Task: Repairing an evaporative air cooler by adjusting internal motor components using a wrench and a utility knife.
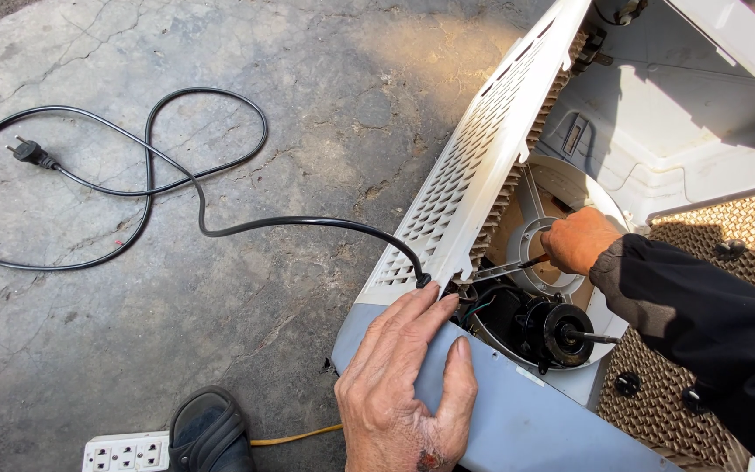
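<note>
Screwdriver amid motor, grille

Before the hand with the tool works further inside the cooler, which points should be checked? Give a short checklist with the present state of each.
1. Black plug out of any socket: ok, it lies loose on the concrete.
2. Left hand steadies the grey base: ok, flat on its edge.
3. Left fingers clear of the black motor: not ok, fingertips are close beside it.
4. Right hand grips the tool: ok, though the tip is hard to see.
5. Power cord clear of the opening: ok.
6. White extension strip dead: cannot tell.
</note>
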